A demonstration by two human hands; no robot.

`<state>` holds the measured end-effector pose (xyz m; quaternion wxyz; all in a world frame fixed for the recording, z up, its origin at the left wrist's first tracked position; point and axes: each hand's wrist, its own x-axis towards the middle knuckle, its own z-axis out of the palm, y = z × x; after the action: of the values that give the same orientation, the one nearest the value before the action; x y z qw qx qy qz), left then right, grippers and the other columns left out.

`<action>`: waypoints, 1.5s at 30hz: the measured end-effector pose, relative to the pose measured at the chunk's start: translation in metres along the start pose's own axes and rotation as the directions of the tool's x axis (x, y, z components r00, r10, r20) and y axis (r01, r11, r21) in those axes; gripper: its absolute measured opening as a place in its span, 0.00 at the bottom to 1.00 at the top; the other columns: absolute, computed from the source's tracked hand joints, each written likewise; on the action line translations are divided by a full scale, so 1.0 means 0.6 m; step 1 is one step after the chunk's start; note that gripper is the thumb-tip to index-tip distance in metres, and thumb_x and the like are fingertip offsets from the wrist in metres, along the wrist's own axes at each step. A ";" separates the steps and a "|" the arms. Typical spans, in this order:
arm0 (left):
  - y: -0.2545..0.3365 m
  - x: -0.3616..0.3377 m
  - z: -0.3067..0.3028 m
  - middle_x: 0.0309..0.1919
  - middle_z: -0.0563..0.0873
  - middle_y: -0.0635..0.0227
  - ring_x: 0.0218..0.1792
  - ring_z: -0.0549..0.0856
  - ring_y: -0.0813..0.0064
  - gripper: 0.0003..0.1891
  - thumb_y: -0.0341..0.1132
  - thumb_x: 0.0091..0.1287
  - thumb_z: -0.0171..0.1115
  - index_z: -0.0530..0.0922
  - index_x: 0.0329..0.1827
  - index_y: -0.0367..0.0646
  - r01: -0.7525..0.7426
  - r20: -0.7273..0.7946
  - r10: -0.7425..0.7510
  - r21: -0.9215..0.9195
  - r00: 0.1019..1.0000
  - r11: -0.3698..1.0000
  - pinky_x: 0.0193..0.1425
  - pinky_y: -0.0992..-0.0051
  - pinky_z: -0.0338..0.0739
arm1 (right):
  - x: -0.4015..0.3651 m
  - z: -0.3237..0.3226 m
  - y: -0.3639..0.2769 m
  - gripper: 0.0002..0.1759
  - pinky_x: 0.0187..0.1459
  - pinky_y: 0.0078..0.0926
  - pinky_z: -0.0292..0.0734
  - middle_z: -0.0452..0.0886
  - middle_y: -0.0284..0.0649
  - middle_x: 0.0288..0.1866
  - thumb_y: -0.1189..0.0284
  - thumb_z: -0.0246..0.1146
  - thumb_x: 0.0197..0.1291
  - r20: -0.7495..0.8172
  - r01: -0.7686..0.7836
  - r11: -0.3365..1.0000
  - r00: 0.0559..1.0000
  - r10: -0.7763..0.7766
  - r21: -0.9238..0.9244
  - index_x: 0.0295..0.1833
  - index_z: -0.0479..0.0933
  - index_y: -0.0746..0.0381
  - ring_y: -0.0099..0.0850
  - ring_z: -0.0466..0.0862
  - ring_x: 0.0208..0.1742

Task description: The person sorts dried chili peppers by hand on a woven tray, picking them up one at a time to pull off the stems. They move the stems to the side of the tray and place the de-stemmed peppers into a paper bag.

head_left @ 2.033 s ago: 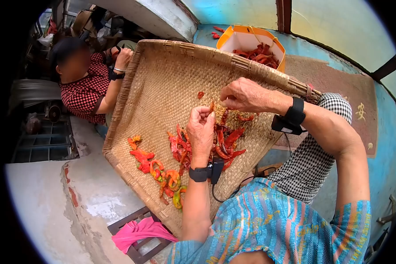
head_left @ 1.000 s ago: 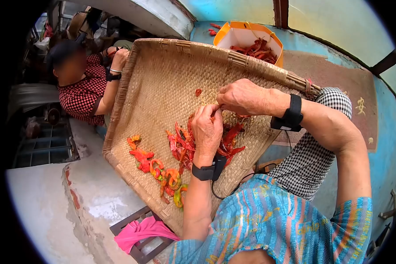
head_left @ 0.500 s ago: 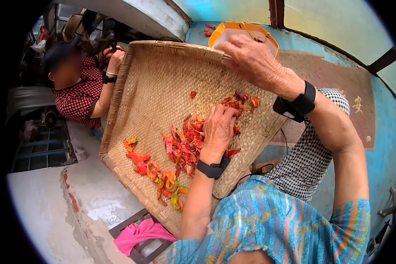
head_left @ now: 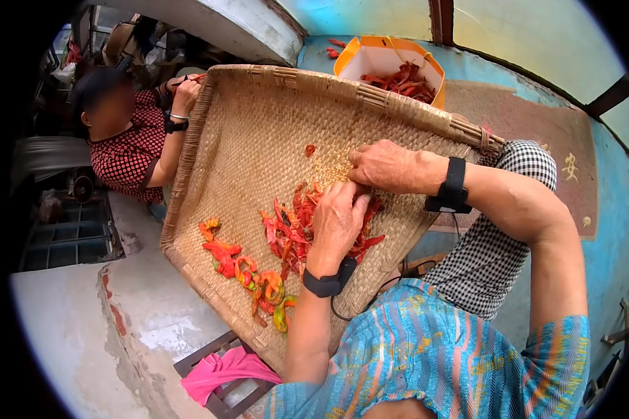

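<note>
"Many red peppers [head_left: 291, 234]?"

"Heaped amid the basket [head_left: 248, 133], the left hand [head_left: 337, 220] loosely curled on them; the right hand [head_left: 388, 166], fingers bunched, just beside at its one o'clock. I can't tell what either grips."

"And the bag [head_left: 439, 95]?"

"Beyond the rim, at the basket's one o'clock."

Frosted panes [head_left: 538, 52] in brown frames, upper right, appear bright. Blue floor [head_left: 615, 202], with a faded, reddish mat [head_left: 573, 136]. Lower left, pale surface [head_left: 70, 321] cracked, with red patches. Dark furniture frame [head_left: 187, 363] bears pink cloth [head_left: 227, 373]. Upper left: dim, heavily cluttered.
</note>
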<state>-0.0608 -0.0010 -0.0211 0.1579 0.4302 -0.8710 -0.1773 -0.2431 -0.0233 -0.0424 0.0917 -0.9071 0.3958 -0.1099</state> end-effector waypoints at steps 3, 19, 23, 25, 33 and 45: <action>0.014 -0.022 -0.010 0.35 0.80 0.56 0.43 0.79 0.53 0.12 0.33 0.58 0.68 0.79 0.41 0.36 -0.075 0.127 0.078 -0.025 0.989 0.997 0.46 0.60 0.74 | 0.000 0.001 -0.004 0.08 0.41 0.36 0.81 0.78 0.44 0.42 0.74 0.65 0.52 0.007 -0.006 1.000 1.000 0.006 -0.018 0.38 0.79 0.65 0.39 0.83 0.46; -0.002 -0.034 -0.003 0.32 0.82 0.61 0.35 0.82 0.65 0.10 0.25 0.55 0.68 0.78 0.40 0.37 -0.015 0.065 0.018 -0.050 0.998 0.999 0.41 0.69 0.77 | 0.008 -0.093 0.046 0.06 0.31 0.34 0.81 0.77 0.42 0.33 0.75 0.61 0.58 -0.591 -0.164 0.985 0.800 0.101 -0.053 0.39 0.74 0.65 0.37 0.81 0.33; -0.013 -0.029 -0.016 0.33 0.84 0.69 0.32 0.82 0.80 0.05 0.28 0.63 0.66 0.78 0.38 0.38 0.261 -0.050 -0.322 -0.478 0.945 0.839 0.35 0.77 0.77 | -0.006 -0.102 0.078 0.11 0.34 0.36 0.80 0.78 0.42 0.35 0.68 0.63 0.62 -0.766 -0.191 0.980 0.638 0.081 -0.055 0.44 0.76 0.64 0.37 0.81 0.32; -0.018 -0.017 -0.023 0.34 0.84 0.73 0.34 0.80 0.86 0.07 0.31 0.67 0.66 0.78 0.41 0.39 0.203 -0.103 -0.378 -0.701 0.920 0.684 0.38 0.81 0.76 | -0.013 -0.101 0.034 0.16 0.37 0.37 0.80 0.82 0.47 0.35 0.62 0.64 0.63 -0.450 -0.063 0.876 0.839 0.306 0.478 0.46 0.78 0.64 0.40 0.84 0.34; 0.012 0.007 -0.022 0.38 0.83 0.68 0.36 0.82 0.80 0.10 0.30 0.66 0.66 0.77 0.47 0.38 0.066 -0.186 -0.354 -0.802 0.917 0.593 0.42 0.78 0.77 | -0.001 -0.080 -0.001 0.13 0.33 0.41 0.78 0.79 0.48 0.29 0.66 0.65 0.61 -0.402 0.010 0.931 0.903 0.149 0.366 0.36 0.75 0.67 0.47 0.82 0.31; -0.006 -0.012 -0.005 0.35 0.81 0.64 0.36 0.82 0.66 0.12 0.22 0.60 0.64 0.78 0.47 0.40 -0.061 -0.066 0.060 -0.017 0.996 0.998 0.43 0.71 0.78 | -0.015 -0.114 0.083 0.08 0.36 0.30 0.81 0.80 0.42 0.37 0.70 0.62 0.64 -0.723 -0.346 0.937 0.657 0.212 -0.040 0.47 0.77 0.61 0.35 0.82 0.34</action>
<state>-0.0525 0.0022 -0.0210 0.1960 0.4075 -0.8762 -0.1665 -0.3025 -0.0555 0.0095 -0.1315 -0.7267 0.5432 -0.3994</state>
